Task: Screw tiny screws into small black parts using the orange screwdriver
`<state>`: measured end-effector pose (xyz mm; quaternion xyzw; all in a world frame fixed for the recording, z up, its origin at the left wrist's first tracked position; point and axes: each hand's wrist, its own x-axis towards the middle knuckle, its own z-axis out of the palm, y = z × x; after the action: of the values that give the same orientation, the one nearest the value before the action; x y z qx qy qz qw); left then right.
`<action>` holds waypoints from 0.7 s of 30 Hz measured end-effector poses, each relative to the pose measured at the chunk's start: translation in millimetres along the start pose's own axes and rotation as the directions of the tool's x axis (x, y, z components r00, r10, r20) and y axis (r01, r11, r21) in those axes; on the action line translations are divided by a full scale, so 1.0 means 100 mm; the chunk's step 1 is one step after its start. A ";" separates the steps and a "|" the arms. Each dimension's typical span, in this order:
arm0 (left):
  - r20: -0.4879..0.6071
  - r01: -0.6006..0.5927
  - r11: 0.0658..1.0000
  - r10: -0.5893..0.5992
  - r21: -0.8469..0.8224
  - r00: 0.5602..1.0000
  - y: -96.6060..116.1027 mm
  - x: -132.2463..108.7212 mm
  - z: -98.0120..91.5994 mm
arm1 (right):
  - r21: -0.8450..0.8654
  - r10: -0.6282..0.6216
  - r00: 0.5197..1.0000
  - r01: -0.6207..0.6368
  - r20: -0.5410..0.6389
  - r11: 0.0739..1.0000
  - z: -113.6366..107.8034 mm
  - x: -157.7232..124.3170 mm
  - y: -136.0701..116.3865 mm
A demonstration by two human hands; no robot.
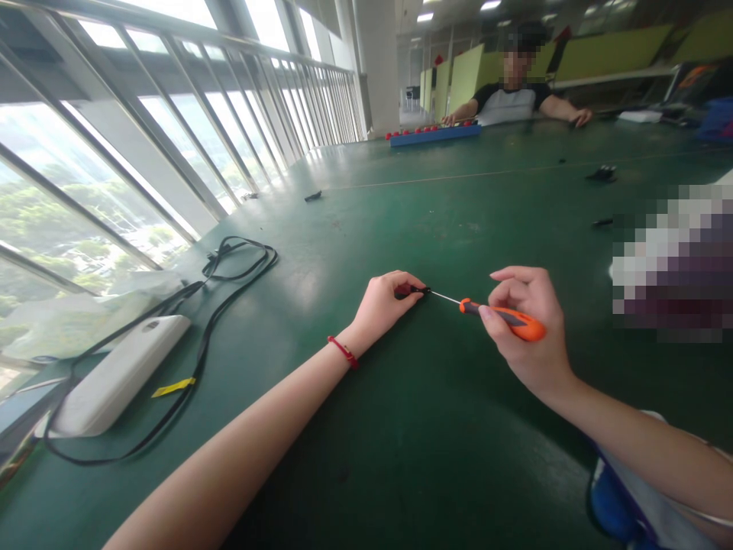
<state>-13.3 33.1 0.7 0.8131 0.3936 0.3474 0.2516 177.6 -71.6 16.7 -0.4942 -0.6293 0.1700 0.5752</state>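
My left hand (390,298) pinches a small black part (422,290) just above the green tabletop (355,229); the fingers cover most of it, so its kind is hidden. In my right hand (530,325) lies a screwdriver (504,316) with an orange and dark grey handle. Its thin metal shaft points left, and the tip meets the black part's right end. The thumb presses the handle from below, while the other fingers are curled above it.
At left lie a white power strip (123,374) and a looped black cable (209,336) with a yellow tag. A metal railing (229,99) runs along the windows. Across the table, a person (509,92) sits by a blue rack (435,136) with red pieces. Small black pieces (601,174) lie far right.
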 end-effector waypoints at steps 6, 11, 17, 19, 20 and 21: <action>-0.006 0.004 1.000 -0.004 -0.014 1.000 -0.02 0.00 0.02 | -0.075 -0.082 0.994 0.077 -0.069 0.994 0.00 0.00 0.03; -0.005 -0.012 1.000 0.012 0.001 1.000 -0.01 0.00 0.02 | -0.016 -0.128 0.987 0.127 -0.098 0.992 0.01 0.02 0.06; 0.002 -0.023 0.999 0.023 0.025 1.000 0.00 0.00 0.01 | -0.151 -0.076 0.997 0.072 -0.023 0.986 0.01 -0.02 0.04; 0.002 -0.023 0.999 0.023 0.028 1.000 0.01 0.00 0.01 | -0.134 -0.147 0.986 0.136 -0.076 0.982 0.01 -0.01 0.05; 0.001 -0.023 0.999 0.023 0.027 1.000 0.01 0.00 0.01 | -0.115 -0.173 0.980 0.162 -0.095 0.980 0.01 0.00 0.05; 0.001 -0.024 0.999 0.024 0.026 1.000 0.01 0.00 0.01 | -0.094 -0.187 0.977 0.177 -0.102 0.980 0.01 0.00 0.05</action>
<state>-12.3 32.6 1.1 0.8210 0.3882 0.3449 0.2372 179.1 -68.5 12.5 -0.4670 -0.6458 0.0622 0.6008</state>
